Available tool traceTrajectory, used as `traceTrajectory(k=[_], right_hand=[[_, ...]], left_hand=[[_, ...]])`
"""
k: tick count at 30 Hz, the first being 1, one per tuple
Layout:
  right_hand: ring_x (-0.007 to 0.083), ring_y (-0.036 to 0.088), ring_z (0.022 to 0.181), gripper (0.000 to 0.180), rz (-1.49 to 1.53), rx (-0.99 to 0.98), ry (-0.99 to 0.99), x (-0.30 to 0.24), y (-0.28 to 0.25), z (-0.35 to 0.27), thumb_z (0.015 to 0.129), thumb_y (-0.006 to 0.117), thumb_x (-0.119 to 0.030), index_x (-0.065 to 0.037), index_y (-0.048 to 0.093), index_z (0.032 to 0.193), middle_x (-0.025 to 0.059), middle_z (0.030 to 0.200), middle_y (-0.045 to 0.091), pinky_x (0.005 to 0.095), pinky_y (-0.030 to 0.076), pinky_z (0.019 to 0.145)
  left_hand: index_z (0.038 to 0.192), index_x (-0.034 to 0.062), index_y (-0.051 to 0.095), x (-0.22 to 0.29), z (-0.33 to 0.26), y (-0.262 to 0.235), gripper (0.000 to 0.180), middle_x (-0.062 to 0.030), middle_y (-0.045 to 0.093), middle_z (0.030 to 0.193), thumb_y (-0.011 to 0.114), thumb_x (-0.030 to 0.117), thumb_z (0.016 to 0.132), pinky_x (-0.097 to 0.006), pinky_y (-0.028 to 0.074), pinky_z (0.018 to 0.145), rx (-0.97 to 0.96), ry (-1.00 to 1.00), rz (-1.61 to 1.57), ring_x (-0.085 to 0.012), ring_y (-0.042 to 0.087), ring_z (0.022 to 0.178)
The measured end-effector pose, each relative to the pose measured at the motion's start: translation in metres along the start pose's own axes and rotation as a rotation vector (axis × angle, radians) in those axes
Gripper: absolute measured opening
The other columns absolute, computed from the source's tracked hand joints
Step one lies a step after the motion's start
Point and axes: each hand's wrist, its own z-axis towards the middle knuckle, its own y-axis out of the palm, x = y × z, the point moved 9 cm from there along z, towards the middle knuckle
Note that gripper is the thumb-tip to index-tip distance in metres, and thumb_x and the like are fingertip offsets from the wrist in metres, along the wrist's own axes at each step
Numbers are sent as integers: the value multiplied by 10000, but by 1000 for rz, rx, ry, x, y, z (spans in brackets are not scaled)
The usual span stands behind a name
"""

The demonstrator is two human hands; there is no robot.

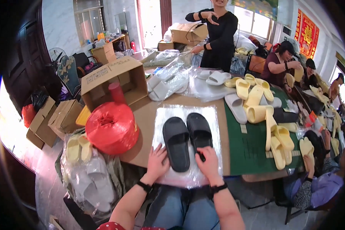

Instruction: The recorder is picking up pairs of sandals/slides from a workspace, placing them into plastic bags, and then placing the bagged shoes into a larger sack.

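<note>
Black slippers (pixel 187 138): a pair is lying side by side, soles down and toes pointing away from the person, on a clear plastic bag at the near edge of the table.
Plastic bag (pixel 215 126): it is lying flat and shiny under the pair, spreading past them on every side and hanging a little over the table edge toward the person's lap.
Left hand (pixel 156 163): it is resting flat on the bag just beside the heel of the left slipper, fingers spread and gripping nothing.
Right hand (pixel 209 163): it is lying over the heel of the right slipper, fingers loosely open on it and touching the bag beneath, not clamped.
Table (pixel 145 115): brown card is covering the near part, with a green mat (pixel 249 149) to the right.
Red twine spool (pixel 112 127): it is sitting to the left of the bag, near an open cardboard box (pixel 115 78).
Yellow slippers (pixel 258 99): many are lying heaped on the right of the table, with white slippers (pixel 217 78) farther back.
Other people: one in black is standing at the far end, and others are sitting along the right side.
</note>
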Motion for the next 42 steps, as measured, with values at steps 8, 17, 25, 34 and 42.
traceTrajectory(k=[8,17,25,34,42], right_hand=[[275,561,859,174,-3,10,-30,-8,-6,-8,792,686,-129,-55,650,947,77,876,578,386,468,756],[277,562,860,172,-31,-12,-35,-7,0,-11,793,688,-130,-59,653,946,82,880,583,390,469,748],[300,568,868,192,-47,-32,-40,-5,1,-1,792,688,-123,-55,647,966,105,906,592,397,470,759],[314,563,864,226,-77,-163,60,-3,9,4,779,703,-117,-59,649,990,118,924,592,410,459,758],[322,538,861,283,-29,-309,96,2,12,24,797,689,-135,-49,602,1052,124,937,572,427,437,749]], left_hand=[[1129,38,642,0,-8,0,401,-140,594,1277,629,181,754,-579,251,1119,39,24,-4,-340,445,1317],[1109,38,643,1,-10,-2,391,-141,602,1259,632,172,742,-596,264,1103,43,28,-8,-348,464,1297],[1106,30,639,-1,-3,-1,394,-140,604,1245,634,176,740,-600,265,1099,20,22,-24,-356,469,1291],[1082,50,642,0,0,-1,392,-129,591,1243,649,205,721,-602,243,1111,-123,-37,-5,-350,442,1315],[1019,70,658,-6,8,1,353,-120,585,1254,668,221,701,-612,257,1099,-166,-49,-6,-344,451,1311]])
